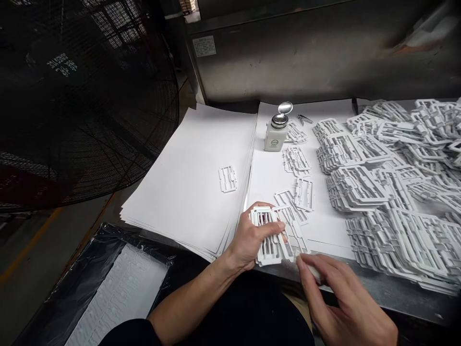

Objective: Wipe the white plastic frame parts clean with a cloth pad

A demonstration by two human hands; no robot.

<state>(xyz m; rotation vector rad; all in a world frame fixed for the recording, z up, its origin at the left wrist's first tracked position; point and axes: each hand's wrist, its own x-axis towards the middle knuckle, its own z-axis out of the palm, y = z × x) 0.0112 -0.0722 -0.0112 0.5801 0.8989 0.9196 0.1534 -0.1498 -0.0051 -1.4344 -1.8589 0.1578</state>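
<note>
The left hand grips a small stack of white plastic frames, the thumb laid across the top. One slanted frame fans out from the stack toward the right. The right hand is closed in a pinch on a small white wad (cloth or cotton, I cannot tell which) at the near end of that slanted frame. Whether the wad touches the frame is hard to make out.

Both hands are at the near edge of a bench covered with white paper sheets. A single loose frame lies flat on the left sheets. Farther off, right of the middle, stands a white bottle with its round metal lid tipped up, and just beyond it to the right lies a nail clipper. Small groups of frames lie between the bottle and the hands, and large piles of frames crowd the right side.

At the far left is a big dark fan; at the near left, a black plastic liner surrounds more white pieces.
</note>
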